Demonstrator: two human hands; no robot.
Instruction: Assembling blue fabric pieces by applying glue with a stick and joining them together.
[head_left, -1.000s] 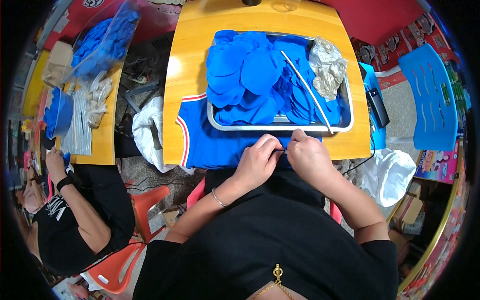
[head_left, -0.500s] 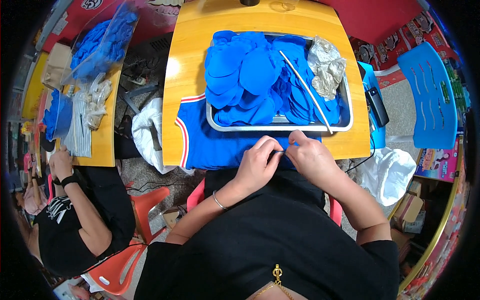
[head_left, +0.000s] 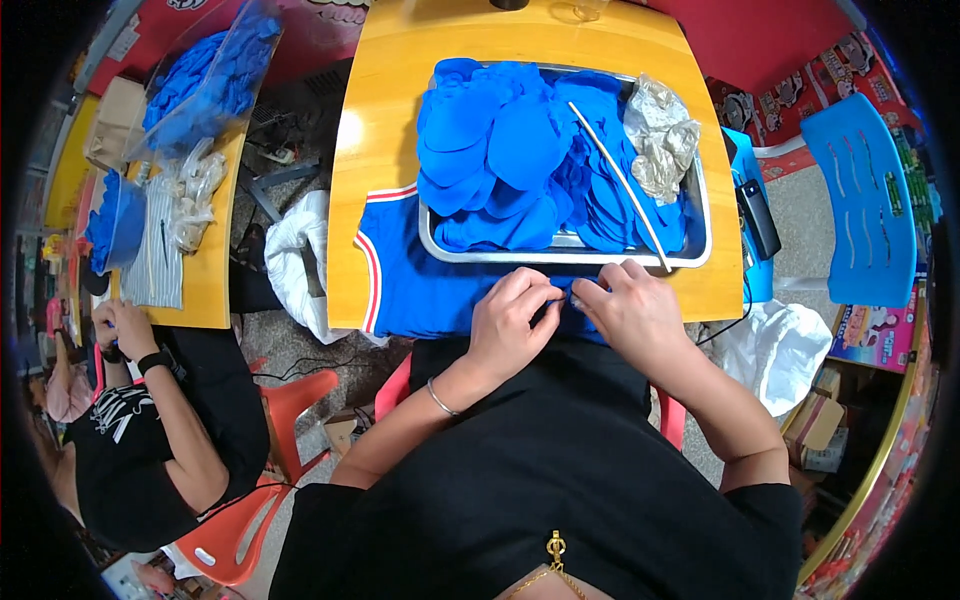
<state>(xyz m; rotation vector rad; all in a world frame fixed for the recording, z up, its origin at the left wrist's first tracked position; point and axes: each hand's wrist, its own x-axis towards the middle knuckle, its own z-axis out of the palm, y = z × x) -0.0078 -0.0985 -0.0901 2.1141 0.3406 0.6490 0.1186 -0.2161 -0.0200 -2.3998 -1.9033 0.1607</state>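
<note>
Close together at the near edge of the table, my left hand point(head_left: 512, 318) and my right hand point(head_left: 632, 308) are both closed in a pinch, with a narrow gap between their fingertips. Whatever the fingers hold is too small or too hidden to make out. Under them lies a blue garment point(head_left: 420, 275) with red and white trim, spread over the table edge. Just beyond, a metal tray point(head_left: 560, 257) holds overlapping blue rounded fabric-like pieces point(head_left: 470, 140). A thin white stick point(head_left: 620, 180) lies across these pieces and over the tray's near rim, beside a crumpled clear plastic bag point(head_left: 660, 140).
The yellow table point(head_left: 385, 110) carries the tray. On the left, a co-worker point(head_left: 150, 430) sits at another table with a clear bin point(head_left: 210, 85) of blue pieces. A blue chair point(head_left: 865, 200) and white bag point(head_left: 775, 350) are at right; a black phone-like device point(head_left: 757, 220) is nearer.
My right hand has shifted slightly right and turned more back-up, widening the gap between my fingertips. My left hand stays nearly in place. The co-worker's hands have moved a little.
</note>
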